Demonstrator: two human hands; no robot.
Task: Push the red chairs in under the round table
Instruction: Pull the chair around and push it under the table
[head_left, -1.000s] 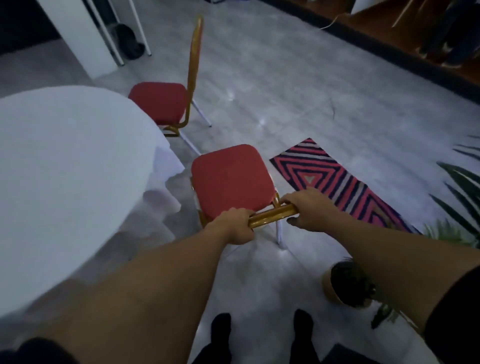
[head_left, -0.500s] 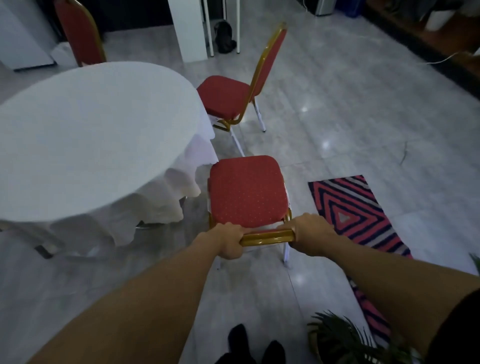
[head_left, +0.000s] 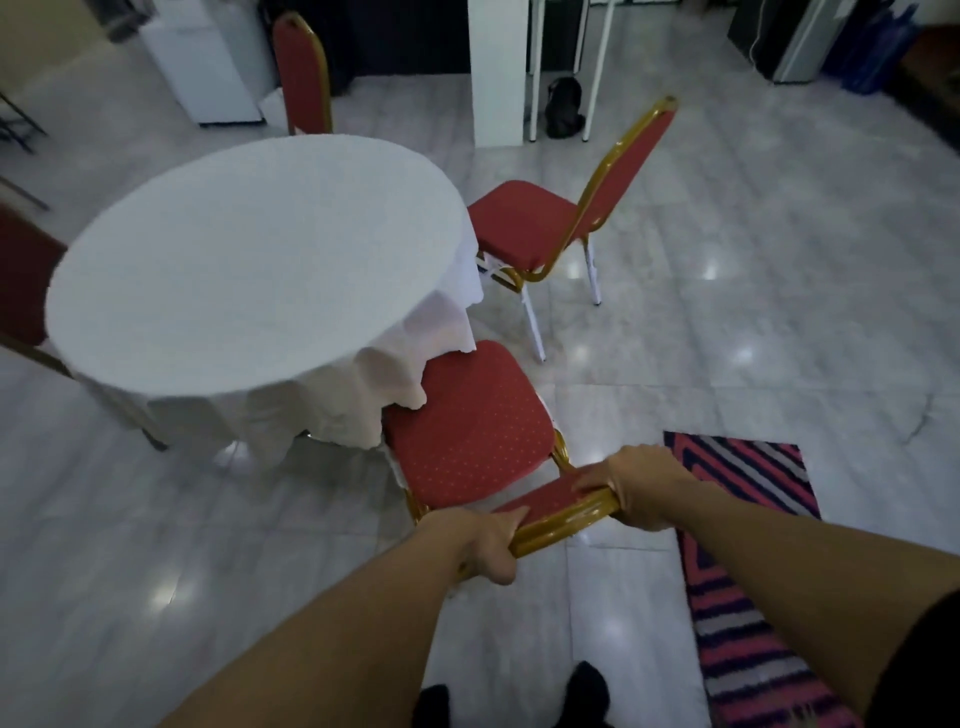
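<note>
A red chair with a gold frame (head_left: 467, 431) stands right in front of me, its seat's far corner tucked under the hanging white cloth of the round table (head_left: 249, 260). My left hand (head_left: 485, 543) and my right hand (head_left: 641, 486) both grip the top rail of its backrest. A second red chair (head_left: 540, 223) stands to the right of the table, seat edge near the cloth. A third red chair (head_left: 301, 73) shows behind the table. Another red chair (head_left: 23, 280) is partly cut off at the left edge.
A striped red, black and grey rug (head_left: 748, 561) lies on the shiny tiled floor to my right. A white pillar (head_left: 498, 67) and a dark bag (head_left: 563, 106) stand at the back. My feet (head_left: 519, 693) show at the bottom.
The chair has moved toward the table and its seat now reaches under the cloth. My view has lifted and swung, showing more of the room; the plant has left the view.
</note>
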